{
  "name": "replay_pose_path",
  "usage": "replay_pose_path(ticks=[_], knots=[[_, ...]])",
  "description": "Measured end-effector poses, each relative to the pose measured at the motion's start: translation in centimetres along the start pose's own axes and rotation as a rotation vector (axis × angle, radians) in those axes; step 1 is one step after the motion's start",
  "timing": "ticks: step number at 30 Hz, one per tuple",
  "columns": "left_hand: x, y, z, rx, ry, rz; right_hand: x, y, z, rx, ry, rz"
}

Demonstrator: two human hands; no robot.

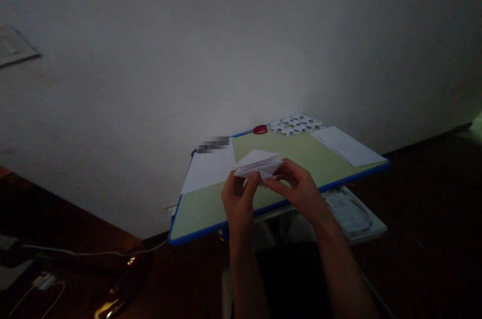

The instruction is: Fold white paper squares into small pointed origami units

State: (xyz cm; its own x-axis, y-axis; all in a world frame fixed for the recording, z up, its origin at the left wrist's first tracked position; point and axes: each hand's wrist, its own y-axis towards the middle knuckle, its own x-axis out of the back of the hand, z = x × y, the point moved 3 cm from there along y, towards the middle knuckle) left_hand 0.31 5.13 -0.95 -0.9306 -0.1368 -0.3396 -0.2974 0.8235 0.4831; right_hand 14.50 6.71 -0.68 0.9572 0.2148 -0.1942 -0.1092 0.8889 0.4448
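1. The person's left hand pinches the left side of a folded white paper.
2. The right hand pinches its right side, so the paper is between both hands, over the green table.
3. Left of the left hand, a big white sheet lies flat.
4. Ahead of the hands, near the far edge, are red scissors.
5. Just right of those, many small folded papers sit together.
6. Right of the right hand lie plain white sheets.
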Motion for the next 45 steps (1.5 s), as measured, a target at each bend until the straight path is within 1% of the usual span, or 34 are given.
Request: replay_pose_path(ticks=[3,4,9,15,17,20,22,25,28,31,35,39,45], knots=[[0.6,0.1,0.4,0.013,0.009,0.016,0.9,-0.1,0.2,0.029,0.049,-0.089],[0.8,0.1,0.6,0.023,0.016,0.024,1.1,-0.1,0.3,0.040,0.060,-0.099],[1.1,0.1,0.6,0.033,0.093,0.066,1.3,-0.2,0.4,0.093,-0.023,-0.046],[0.1,-0.1,-0.2,0.049,0.112,0.088,0.8,-0.1,0.2,0.113,-0.073,-0.020],[-0.1,-0.2,-0.4,0.046,0.122,0.058,0.8,-0.2,0.3,0.143,-0.122,-0.018],[0.1,-0.1,-0.4,0.044,0.134,0.022,0.9,-0.4,0.5,0.175,-0.170,0.018],[0.5,0.0,-0.2,0.059,0.129,0.018,1.1,-0.5,0.6,0.190,-0.180,0.045],[1.1,0.2,0.3,0.073,0.160,0.016,1.3,-0.5,0.7,0.211,-0.208,0.051],[1.5,0.2,0.5,0.044,0.184,0.033,1.4,-0.4,0.8,0.255,-0.276,0.042],[1.4,0.2,0.3,0.001,0.197,0.051,1.4,-0.3,1.0,0.308,-0.357,0.037],[1.0,0.2,-0.3,0.007,0.272,0.013,1.3,-0.4,1.3,0.329,-0.423,0.043],[0.9,0.3,-0.6,0.001,0.308,-0.032,1.3,-0.4,1.4,0.333,-0.436,0.069],[1.1,0.4,-0.2,-0.011,0.279,-0.081,1.2,-0.3,1.5,0.358,-0.405,0.105]])
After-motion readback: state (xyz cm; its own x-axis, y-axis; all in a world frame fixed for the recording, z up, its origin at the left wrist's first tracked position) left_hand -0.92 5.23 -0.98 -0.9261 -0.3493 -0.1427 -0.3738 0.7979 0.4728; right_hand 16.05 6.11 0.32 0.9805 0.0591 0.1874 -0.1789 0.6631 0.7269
